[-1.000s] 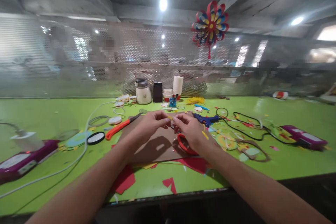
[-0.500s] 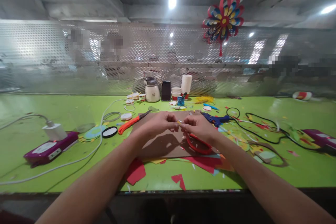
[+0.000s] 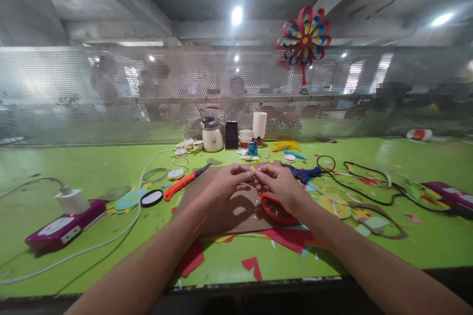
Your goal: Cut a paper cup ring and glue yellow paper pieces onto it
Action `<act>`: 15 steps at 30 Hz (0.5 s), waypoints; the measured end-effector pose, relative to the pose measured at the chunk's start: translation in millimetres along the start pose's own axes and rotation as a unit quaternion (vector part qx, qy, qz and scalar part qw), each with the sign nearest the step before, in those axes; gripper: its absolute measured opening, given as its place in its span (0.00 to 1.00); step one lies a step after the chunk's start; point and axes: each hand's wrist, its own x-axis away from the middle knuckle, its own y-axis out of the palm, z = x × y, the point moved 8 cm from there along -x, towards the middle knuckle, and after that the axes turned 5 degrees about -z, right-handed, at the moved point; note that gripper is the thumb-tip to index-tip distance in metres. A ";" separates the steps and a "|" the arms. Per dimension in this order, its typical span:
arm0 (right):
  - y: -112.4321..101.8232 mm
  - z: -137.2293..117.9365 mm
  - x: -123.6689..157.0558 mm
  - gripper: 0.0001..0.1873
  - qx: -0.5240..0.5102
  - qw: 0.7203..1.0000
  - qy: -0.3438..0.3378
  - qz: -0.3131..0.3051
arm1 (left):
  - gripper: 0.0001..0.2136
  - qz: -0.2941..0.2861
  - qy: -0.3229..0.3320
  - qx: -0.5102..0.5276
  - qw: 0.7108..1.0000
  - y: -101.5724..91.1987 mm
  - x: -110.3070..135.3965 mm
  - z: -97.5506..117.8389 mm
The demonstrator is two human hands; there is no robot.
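My left hand [image 3: 232, 182] and my right hand [image 3: 277, 184] meet fingertip to fingertip above a brown board [image 3: 218, 219]. Pinched between them is a small yellow paper piece [image 3: 253, 169], mostly hidden by the fingers. Both hands are closed. Under my right hand lies a red ring-shaped handle [image 3: 273, 214], partly covered by the hand. A knife with an orange handle [image 3: 180, 186] rests at the board's left edge. Beyond my right hand is a blue glue gun [image 3: 305, 173] with a black cord.
Red paper scraps [image 3: 253, 268] lie near the front edge. At left stand a purple power strip [image 3: 66, 229] and a white cable. A pitcher [image 3: 212, 135], a phone [image 3: 231, 135] and paper cups [image 3: 259, 125] line the back. Yellow scraps [image 3: 334, 204] cover the right side.
The view has tilted slightly up, so the table sits lower in it. My fingers have shifted a little around the yellow paper piece, and the hands stay together.
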 end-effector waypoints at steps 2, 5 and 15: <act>2.2 -3.9 1.5 0.12 -0.030 0.999 0.009 0.007 | 0.10 0.014 0.015 0.018 1.000 -0.8 0.0 0.1; 4.7 -9.5 4.5 0.13 -0.048 0.999 0.017 0.013 | 0.10 0.026 0.034 0.029 0.999 -0.6 0.9 3.2; 8.3 -13.6 8.2 0.16 -0.026 0.999 0.035 0.029 | 0.09 0.065 0.044 -0.029 0.996 -12.5 -0.8 5.3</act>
